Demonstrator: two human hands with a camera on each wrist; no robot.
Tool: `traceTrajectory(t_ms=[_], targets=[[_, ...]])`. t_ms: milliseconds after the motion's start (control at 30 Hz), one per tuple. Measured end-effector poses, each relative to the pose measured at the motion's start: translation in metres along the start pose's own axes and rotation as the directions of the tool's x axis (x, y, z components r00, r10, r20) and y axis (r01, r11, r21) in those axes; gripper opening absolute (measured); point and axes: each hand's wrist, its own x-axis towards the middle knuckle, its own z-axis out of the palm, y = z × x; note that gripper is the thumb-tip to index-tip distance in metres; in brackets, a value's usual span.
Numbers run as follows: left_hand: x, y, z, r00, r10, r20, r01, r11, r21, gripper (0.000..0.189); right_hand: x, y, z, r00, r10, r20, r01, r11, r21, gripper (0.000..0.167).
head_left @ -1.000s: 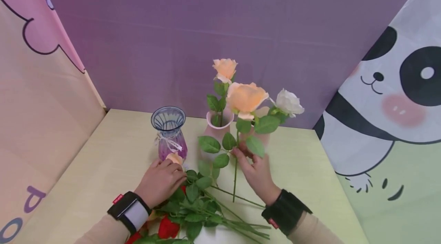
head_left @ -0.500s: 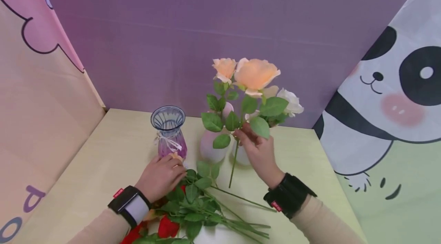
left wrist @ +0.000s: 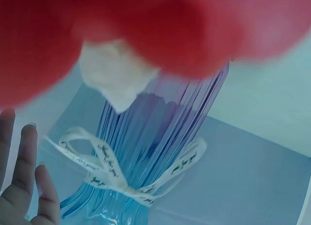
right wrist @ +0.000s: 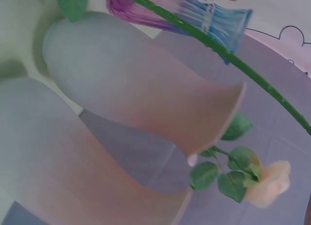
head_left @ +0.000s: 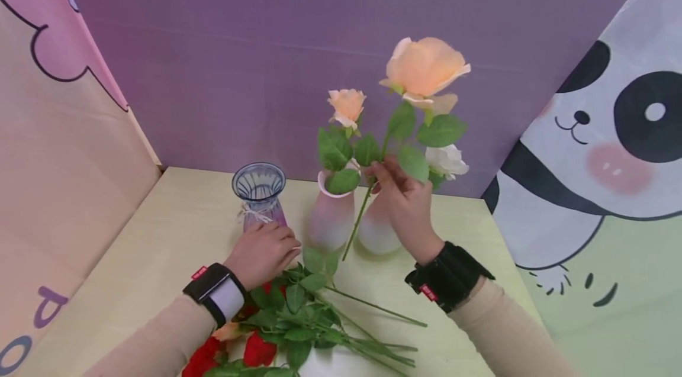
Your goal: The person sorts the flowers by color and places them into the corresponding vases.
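Note:
My right hand point(head_left: 407, 205) pinches the green stem of a large peach rose point(head_left: 426, 69), raised above two pink-and-white vases. The stem's lower end hangs in front of the left pink vase point(head_left: 330, 220), outside its mouth. A smaller peach rose point(head_left: 346, 106) stands in that vase. Behind my right hand is the second pink vase point(head_left: 378, 232), with a white rose point(head_left: 447, 161) showing beside the hand. My left hand point(head_left: 263, 253) is over the rose pile, in front of the blue-and-purple glass vase point(head_left: 259, 184); its fingers point(left wrist: 24, 171) look loosely extended in the left wrist view.
Leafy rose stems point(head_left: 301, 312) lie heaped at the table's front, with red roses point(head_left: 260, 348) among them and stem ends pointing right. A white ribbon point(left wrist: 129, 190) is tied round the glass vase's neck. A purple backdrop point(head_left: 240, 69) stands behind the table point(head_left: 160, 235).
My right hand has lifted the large peach rose upward and slightly right, away from the table. My left hand has shifted a little up and right, now covering the glass vase's base.

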Motion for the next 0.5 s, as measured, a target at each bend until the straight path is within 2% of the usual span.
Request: traceTrajectory(t_ms=[200,367,500], targets=[[0.012,-0.004,-0.004,1.0,0.008,0.014,-0.009,1.0,0.027,0.017,0.019,-0.011,-0.003,0.996,-0.08,-0.028,0.08,0.997,0.023,0.012],[0.017,-0.006,-0.007,1.0,0.018,-0.002,-0.018,0.999,0.042,0.015,0.032,-0.021,-0.005,0.992,-0.116,-0.058,0.118,0.992,0.034,0.021],[0.022,-0.008,-0.009,1.0,0.026,-0.012,-0.026,0.999,0.035,0.014,0.042,-0.028,-0.007,0.983,-0.17,-0.064,0.172,0.985,0.034,0.022]])
